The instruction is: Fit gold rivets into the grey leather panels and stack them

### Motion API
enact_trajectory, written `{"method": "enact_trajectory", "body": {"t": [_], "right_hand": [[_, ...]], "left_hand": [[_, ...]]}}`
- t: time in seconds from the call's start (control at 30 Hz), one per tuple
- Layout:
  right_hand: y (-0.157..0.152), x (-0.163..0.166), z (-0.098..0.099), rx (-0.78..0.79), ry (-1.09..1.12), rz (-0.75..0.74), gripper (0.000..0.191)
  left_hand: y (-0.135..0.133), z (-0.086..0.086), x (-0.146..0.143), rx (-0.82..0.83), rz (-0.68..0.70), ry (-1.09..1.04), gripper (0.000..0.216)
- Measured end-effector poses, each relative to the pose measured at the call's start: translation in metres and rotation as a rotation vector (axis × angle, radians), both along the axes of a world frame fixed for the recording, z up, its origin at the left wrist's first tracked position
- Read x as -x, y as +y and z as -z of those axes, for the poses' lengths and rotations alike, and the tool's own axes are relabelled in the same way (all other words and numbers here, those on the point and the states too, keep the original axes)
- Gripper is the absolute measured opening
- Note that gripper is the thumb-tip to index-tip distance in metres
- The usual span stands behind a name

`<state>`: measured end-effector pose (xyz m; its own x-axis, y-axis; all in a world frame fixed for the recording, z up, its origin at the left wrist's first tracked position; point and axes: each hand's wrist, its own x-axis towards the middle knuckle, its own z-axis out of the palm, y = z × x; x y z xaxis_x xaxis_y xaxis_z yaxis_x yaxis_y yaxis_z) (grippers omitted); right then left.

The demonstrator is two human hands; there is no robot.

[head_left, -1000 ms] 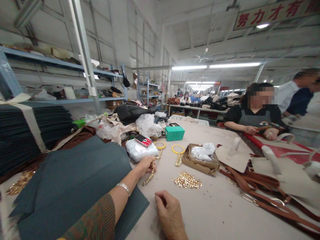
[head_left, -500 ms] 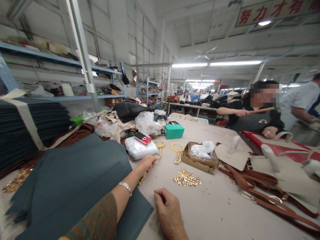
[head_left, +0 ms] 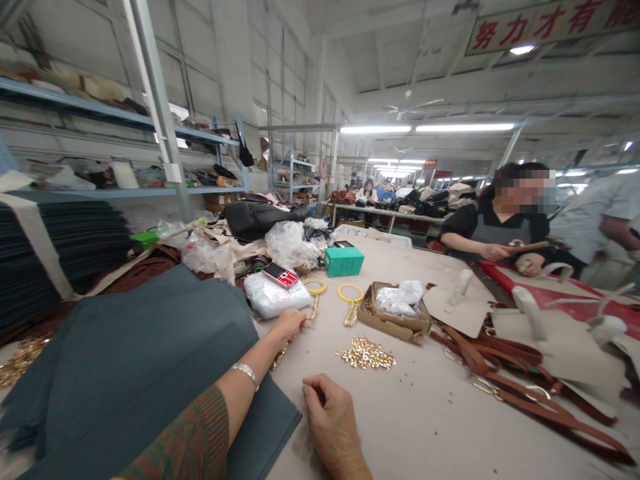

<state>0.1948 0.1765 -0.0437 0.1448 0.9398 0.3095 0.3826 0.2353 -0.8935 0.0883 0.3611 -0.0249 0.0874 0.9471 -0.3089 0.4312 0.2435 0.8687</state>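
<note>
1. Gold chain (head_left: 313, 311) is lying on the table (head_left: 425, 427) beside the grey fabric (head_left: 150, 360); the left hand (head_left: 289, 325) is grasping it, seemingly gathering it in.
2. The right hand (head_left: 334, 427) is resting clenched nearby, showing nothing held; drawing the chain in further is likely calling for a steady pinch.

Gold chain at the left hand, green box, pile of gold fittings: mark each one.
gold chain (head_left: 315, 309), head view, its upper links.
green box (head_left: 344, 262), head view, front face.
pile of gold fittings (head_left: 367, 353), head view, centre of heap.

A silver bracelet (head_left: 245, 371) sits behind the left grip (head_left: 290, 325), ahead of a green-and-rust striped sleeve (head_left: 185, 440).
</note>
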Motion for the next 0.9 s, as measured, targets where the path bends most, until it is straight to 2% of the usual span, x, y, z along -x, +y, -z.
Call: {"method": "enact_trajectory", "body": {"t": [0.23,0.4,0.63,0.77,0.9], "right_hand": [[0.000,0.000,0.000,-0.008,0.020,-0.009,0.020],[-0.001,0.000,-0.001,0.012,0.013,-0.011,0.019],[-0.001,0.000,-0.001,0.020,-0.006,-0.016,0.020],[-0.001,0.000,-0.002,0.014,-0.010,-0.019,0.020],[-0.003,0.002,-0.005,0.002,-0.016,-0.017,0.021]], "left_hand": [[-0.001,-0.001,-0.002,0.005,0.029,-0.025,0.029],[-0.001,-0.002,-0.004,0.014,-0.008,-0.065,0.026],[-0.006,-0.006,0.000,0.004,-0.106,-0.280,0.027],[-0.015,-0.026,0.007,-0.022,-0.169,-0.491,0.027],[-0.035,-0.064,0.021,-0.043,-0.162,-0.754,0.024]]}}
